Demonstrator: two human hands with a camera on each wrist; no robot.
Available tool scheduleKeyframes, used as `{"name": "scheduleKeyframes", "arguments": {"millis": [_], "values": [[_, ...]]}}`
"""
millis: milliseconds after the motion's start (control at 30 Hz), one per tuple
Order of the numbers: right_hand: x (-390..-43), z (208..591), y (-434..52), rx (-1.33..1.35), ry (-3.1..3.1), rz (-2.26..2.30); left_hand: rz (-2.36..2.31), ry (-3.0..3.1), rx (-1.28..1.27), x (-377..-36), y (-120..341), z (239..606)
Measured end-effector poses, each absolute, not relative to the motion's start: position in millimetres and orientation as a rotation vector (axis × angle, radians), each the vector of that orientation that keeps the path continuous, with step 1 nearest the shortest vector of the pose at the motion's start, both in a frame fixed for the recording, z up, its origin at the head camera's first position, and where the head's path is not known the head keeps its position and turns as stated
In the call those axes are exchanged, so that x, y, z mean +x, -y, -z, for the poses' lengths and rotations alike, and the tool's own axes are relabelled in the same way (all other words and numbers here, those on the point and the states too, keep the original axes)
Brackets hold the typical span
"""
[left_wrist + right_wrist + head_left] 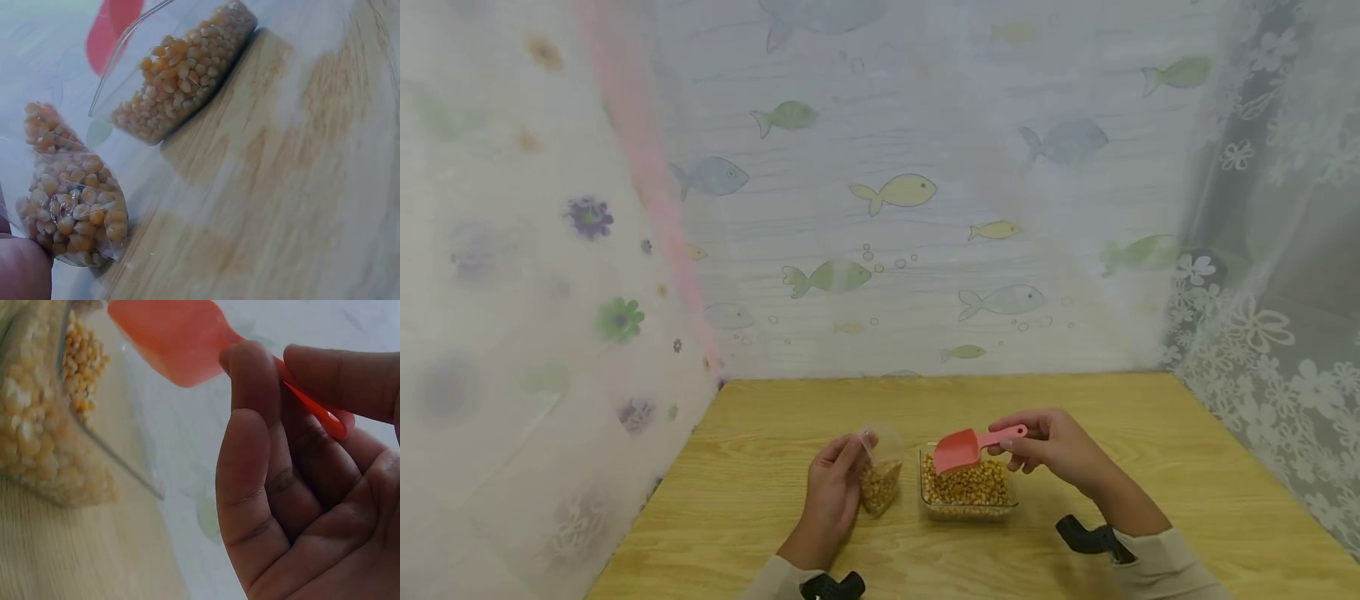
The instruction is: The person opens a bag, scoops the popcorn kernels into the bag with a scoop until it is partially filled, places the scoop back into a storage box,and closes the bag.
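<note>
My left hand [833,492] grips a small clear plastic bag [880,475] partly filled with corn kernels, held upright on the wooden table [1150,433]. The bag [69,200] fills the lower left of the left wrist view. Just right of it stands a clear rectangular container [967,490] of corn kernels [187,75]. My right hand [1051,446] pinches the handle of a red plastic scoop [970,447] and holds it over the container. In the right wrist view the scoop [175,337] sits above my curled fingers [250,462].
Sheer curtains with fish [895,192] and flower [617,318] prints close in the table at the back, left and right. The bare wooden tabletop stretches behind and to the right of the container.
</note>
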State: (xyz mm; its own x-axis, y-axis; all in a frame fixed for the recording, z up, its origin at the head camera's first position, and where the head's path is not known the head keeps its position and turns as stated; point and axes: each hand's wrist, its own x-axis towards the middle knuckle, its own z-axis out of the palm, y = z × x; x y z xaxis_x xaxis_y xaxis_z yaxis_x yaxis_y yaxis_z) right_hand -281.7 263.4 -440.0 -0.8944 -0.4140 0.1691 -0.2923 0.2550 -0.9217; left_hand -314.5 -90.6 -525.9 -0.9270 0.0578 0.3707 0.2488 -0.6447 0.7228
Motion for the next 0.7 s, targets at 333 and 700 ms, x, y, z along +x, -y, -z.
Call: {"name": "scheduleKeyframes", "arguments": {"millis": [333, 700], "values": [[-284, 446, -280, -0.705, -2.393, 1.66, 2.705, 1.262, -0.64, -316, 93, 528], [-280, 435, -292, -0.73, -2.488, 1.535, 2.661, 1.318, -0.664, -316, 98, 528]]}}
